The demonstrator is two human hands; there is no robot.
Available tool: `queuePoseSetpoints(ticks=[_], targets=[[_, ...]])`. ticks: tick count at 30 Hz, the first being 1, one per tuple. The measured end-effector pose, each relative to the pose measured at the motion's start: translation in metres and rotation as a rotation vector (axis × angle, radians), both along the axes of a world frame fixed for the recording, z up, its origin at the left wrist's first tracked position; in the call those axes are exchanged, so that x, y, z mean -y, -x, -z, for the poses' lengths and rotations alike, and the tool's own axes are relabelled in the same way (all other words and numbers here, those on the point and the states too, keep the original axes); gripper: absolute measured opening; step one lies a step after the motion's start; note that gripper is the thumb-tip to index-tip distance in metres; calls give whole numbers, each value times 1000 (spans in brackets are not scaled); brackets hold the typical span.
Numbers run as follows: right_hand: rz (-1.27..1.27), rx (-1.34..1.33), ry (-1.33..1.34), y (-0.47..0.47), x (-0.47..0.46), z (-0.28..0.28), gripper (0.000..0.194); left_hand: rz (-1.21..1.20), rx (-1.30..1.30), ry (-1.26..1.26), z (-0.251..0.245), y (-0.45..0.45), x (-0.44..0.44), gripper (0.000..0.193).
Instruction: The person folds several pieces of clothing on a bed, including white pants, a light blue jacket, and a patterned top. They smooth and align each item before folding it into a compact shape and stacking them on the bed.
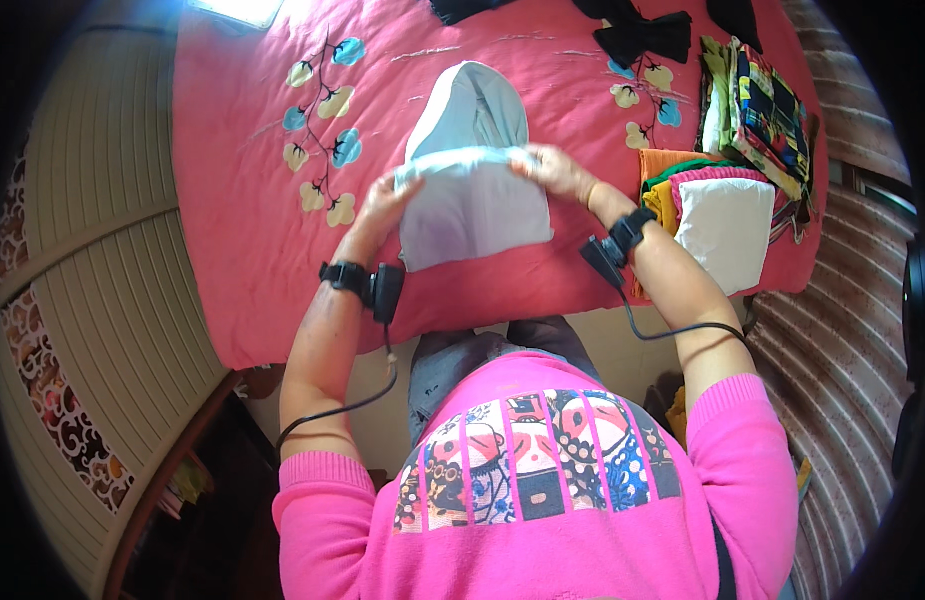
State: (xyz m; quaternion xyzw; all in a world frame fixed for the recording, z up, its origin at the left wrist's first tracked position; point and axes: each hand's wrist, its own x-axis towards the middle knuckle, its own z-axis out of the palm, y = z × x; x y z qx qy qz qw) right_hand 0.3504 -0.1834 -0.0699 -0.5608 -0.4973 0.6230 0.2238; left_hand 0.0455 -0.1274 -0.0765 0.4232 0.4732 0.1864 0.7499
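A pale grey-white hooded garment (474,214) lies partly folded on the pink bedspread (245,225) in front of me, its hood (470,105) pointing away from me. My left hand (390,199) pinches the left end of a raised fold across the garment, at the base of the hood. The right end of that same fold is between the fingers of my right hand (552,171). Between the hands the fold is stretched nearly straight. Each wrist wears a black strap with a small device and a cable.
Folded clothes in several colours are stacked at the right, with a white folded cloth (725,229) on the nearer pile and a patterned one (770,112) behind. Black garments (642,34) lie at the far side. A white object (241,9) sits at the far left corner.
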Motion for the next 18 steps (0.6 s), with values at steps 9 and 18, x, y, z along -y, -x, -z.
queuePoseSetpoints(ticks=[9,18], targets=[[486,720,-409,-2,-57,6,48,29,-841,-1296,-16,-49,35,70],[303,292,-493,52,-98,-7,35,358,-632,-1001,13,-101,29,61]])
